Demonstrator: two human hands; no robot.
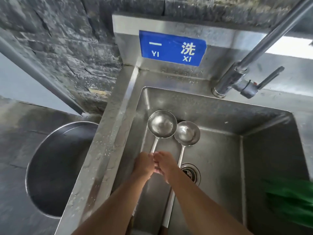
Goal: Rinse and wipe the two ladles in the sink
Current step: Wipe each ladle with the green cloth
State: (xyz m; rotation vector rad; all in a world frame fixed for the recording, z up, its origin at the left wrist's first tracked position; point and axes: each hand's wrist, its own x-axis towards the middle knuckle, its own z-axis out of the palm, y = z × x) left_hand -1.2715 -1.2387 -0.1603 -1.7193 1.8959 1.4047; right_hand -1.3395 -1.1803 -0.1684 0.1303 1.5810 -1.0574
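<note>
Two steel ladles lie side by side in the steel sink (220, 116), bowls facing up. The left ladle (162, 123) has the larger bowl; its thin handle runs down into my hands. The right ladle (187, 133) has a long handle that passes under my right wrist toward the sink's near edge. My left hand (143, 165) and my right hand (165, 164) meet over the left ladle's handle, with fingers curled around it. The part of the handle inside my hands is hidden.
A round drain (191, 173) sits right of my hands. The faucet (240, 77) with a lever stands at the sink's back right; no water runs. A blue sign (172, 48) is on the backsplash. A large metal pot (55, 168) stands left of the sink, something green (291, 200) at right.
</note>
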